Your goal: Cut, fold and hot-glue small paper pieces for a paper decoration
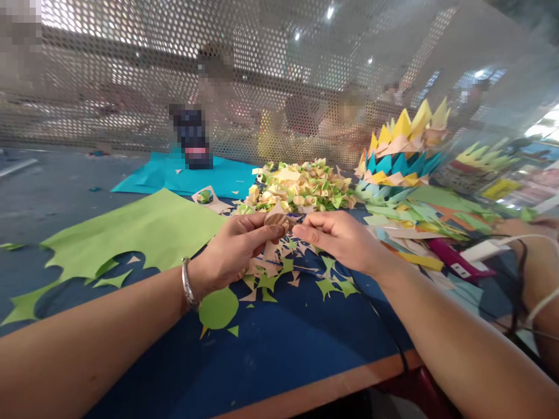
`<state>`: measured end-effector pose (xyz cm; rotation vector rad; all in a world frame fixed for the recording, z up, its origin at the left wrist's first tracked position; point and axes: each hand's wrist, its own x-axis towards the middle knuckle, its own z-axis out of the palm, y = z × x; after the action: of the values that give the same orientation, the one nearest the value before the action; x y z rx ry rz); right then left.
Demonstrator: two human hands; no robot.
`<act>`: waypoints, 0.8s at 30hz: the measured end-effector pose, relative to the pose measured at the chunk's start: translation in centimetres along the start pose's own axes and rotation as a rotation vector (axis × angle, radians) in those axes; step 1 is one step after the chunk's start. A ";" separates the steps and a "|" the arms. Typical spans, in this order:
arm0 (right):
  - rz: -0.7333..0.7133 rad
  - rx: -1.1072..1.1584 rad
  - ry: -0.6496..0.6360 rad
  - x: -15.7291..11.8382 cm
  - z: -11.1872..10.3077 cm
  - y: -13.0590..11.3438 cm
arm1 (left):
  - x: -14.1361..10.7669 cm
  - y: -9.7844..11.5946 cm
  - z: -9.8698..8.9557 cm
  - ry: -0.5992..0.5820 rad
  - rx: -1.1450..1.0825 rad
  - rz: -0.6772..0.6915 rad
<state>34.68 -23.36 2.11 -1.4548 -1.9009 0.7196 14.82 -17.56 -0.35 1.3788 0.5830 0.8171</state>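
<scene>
My left hand (238, 244), with a silver bangle on the wrist, is closed in a pinch on a small curled piece of tan paper (276, 220). Close beside it, at the paper's right edge, the thumb and forefinger of my right hand (334, 235) are pressed together. What lies between those fingertips is too small to make out. Beneath both hands are scattered green and peach paper offcuts (286, 265). A round green paper disc (218, 308) lies below my left wrist. Just beyond the hands rises a heap of small curled paper pieces (301, 183).
A large green sheet with scalloped cut edges (144, 227) lies left, blue sheets (152, 174) behind it. At right stand a layered, spiky paper piece (402, 151), paper strips (414, 233) and a magenta power strip (458, 259) with cables. Another person's arm (541, 273) is at far right.
</scene>
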 end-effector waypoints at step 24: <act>-0.068 0.360 0.169 0.5 1.6 0.4 | -0.2 -0.6 0.5 -0.064 0.271 0.096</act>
<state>33.60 -22.84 0.88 -1.1804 -1.5887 0.8294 15.16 -18.07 -0.91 1.6851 0.5968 0.7884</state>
